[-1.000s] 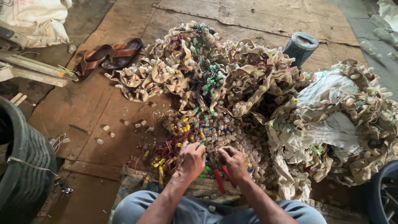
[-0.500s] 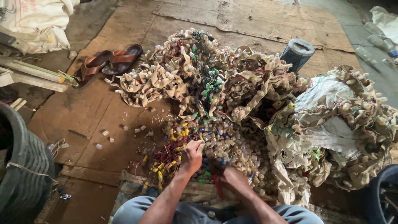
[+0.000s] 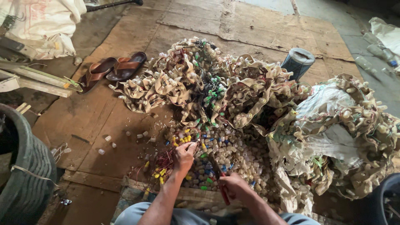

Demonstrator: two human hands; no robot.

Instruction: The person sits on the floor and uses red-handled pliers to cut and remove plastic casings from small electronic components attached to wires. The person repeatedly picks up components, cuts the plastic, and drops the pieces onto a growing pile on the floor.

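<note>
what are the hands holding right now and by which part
The right hand grips a red-handled cutting tool by its handles. The left hand pinches small pieces in the pile of caps and wires; which exactly cannot be told.

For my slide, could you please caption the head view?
Seated person's left hand picks at a pile of small caps; right hand grips a red-handled tool, beside heaped fabric strips.

Soft, even daylight is filling the scene, brightest at the far right where the pale floor (image 3: pixel 333 16) is looking washed out; shadows are staying faint and short, darkening only under the heaped strips (image 3: pixel 233 91) and inside the tyre (image 3: pixel 25 166) at the near left; no hard glare is showing; the centre is reading fairly sharp, while the near edge and the left hand (image 3: pixel 183 156) and right hand (image 3: pixel 235 187) are blurring slightly; the wide lens is bending lines at the left and right edges.
</note>
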